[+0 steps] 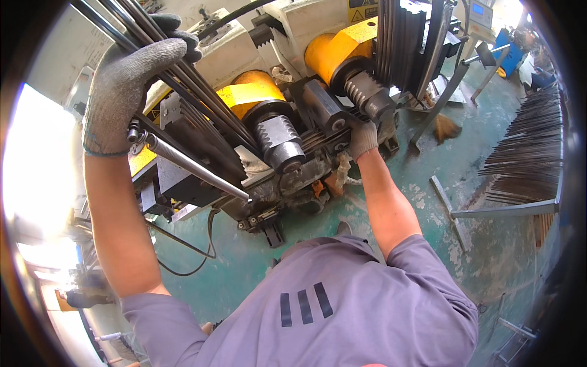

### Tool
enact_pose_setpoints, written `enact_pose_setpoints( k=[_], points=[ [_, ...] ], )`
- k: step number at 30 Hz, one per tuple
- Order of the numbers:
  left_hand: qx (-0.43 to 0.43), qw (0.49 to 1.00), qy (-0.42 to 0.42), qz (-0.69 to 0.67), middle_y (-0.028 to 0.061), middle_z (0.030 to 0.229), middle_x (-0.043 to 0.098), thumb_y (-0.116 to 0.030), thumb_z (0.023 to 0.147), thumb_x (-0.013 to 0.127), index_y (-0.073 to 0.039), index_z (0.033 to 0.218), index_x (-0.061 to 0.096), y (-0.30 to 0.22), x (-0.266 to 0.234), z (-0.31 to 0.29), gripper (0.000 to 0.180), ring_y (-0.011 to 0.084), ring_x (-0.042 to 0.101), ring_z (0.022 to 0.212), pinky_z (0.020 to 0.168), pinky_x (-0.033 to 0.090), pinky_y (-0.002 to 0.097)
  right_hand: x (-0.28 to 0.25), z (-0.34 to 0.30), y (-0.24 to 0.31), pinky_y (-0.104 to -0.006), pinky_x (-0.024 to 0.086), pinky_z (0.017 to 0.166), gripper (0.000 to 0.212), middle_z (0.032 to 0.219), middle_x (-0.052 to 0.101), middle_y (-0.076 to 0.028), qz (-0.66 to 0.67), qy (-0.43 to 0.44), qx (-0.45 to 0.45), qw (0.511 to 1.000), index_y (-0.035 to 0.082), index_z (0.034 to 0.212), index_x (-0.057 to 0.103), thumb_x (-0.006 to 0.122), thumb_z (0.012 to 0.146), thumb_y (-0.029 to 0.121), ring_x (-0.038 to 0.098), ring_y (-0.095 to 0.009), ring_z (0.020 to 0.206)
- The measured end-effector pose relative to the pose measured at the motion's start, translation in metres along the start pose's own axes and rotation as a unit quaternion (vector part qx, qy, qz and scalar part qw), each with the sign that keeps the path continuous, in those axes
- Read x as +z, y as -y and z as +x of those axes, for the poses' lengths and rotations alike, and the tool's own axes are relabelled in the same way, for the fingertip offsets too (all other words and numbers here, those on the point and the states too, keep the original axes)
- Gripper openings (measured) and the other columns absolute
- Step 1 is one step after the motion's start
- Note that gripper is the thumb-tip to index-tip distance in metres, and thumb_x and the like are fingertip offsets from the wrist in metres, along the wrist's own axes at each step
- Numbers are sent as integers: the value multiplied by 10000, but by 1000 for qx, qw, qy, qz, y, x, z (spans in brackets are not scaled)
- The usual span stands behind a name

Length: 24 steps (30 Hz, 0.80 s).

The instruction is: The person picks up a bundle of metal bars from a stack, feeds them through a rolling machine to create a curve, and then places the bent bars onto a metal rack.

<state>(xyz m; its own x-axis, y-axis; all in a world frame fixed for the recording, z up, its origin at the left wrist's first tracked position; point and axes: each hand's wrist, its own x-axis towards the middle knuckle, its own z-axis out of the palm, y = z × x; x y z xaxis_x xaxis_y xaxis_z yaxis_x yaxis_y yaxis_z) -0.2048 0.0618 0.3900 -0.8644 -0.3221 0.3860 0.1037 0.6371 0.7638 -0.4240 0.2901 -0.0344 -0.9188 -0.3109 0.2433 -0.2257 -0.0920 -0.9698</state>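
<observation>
At the upper left, my left hand (125, 92), in a grey work glove, is wrapped round a bundle of long dark metal rods (208, 101). The rods slant down to the right toward the machine. My right hand (363, 140), gloved too, reaches into the machine beside a dark steel block (324, 107); its fingers are mostly hidden behind the parts, so what it touches there is unclear. Two ridged steel spindles, a left one (279, 140) and a right one (369, 95), stick out toward me from yellow housings (251, 92).
A spring-wound bar (195, 168) juts out below my left hand. A black cable (211, 238) loops down to the green floor (244, 269). On the right, many thin dark rods lie on a metal rack (507, 209). A broom head (446, 128) stands by a metal frame leg.
</observation>
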Motion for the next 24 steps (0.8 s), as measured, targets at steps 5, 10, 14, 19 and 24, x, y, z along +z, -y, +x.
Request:
enact_pose_setpoints(
  k=[5,10,14,19,24],
  points=[
    [-4,1000,-14,9,207,1055,754,-196,898,785,73,1355,616,1,-1,-1,556,332,760,1009,1016,603,450,0,3,-15,-383,609,868,384,1168,788,-133,-12,16,-20,1000,113,1247,777,611,921,-4,771,-278,1001],
    [-22,999,-21,-20,178,1068,756,-184,909,772,44,1347,630,5,1,-3,514,318,761,1019,968,625,455,9,2,0,-350,558,837,244,1107,765,-94,159,-28,53,985,10,1113,767,767,873,57,712,-207,973],
    [-17,1000,-17,-2,168,1078,752,-211,906,771,19,1360,623,16,-3,2,530,312,761,1023,926,636,456,8,0,-6,-353,542,877,236,1150,764,-111,148,-28,4,989,0,1134,770,762,916,92,711,-219,1014],
    [-34,996,-65,43,187,1103,769,-118,886,723,44,1346,638,-15,22,-11,496,277,752,1008,968,602,397,-1,-1,0,-364,524,945,244,1224,753,-137,-176,20,-111,978,30,1202,772,692,983,104,708,-267,1096],
    [-51,997,-50,21,198,1111,766,-64,913,701,52,1348,631,-3,6,-6,455,270,755,994,950,613,385,10,0,7,-375,518,949,263,1216,752,-137,104,-14,59,993,-2,1194,746,738,961,120,702,-262,1084]
  ],
)
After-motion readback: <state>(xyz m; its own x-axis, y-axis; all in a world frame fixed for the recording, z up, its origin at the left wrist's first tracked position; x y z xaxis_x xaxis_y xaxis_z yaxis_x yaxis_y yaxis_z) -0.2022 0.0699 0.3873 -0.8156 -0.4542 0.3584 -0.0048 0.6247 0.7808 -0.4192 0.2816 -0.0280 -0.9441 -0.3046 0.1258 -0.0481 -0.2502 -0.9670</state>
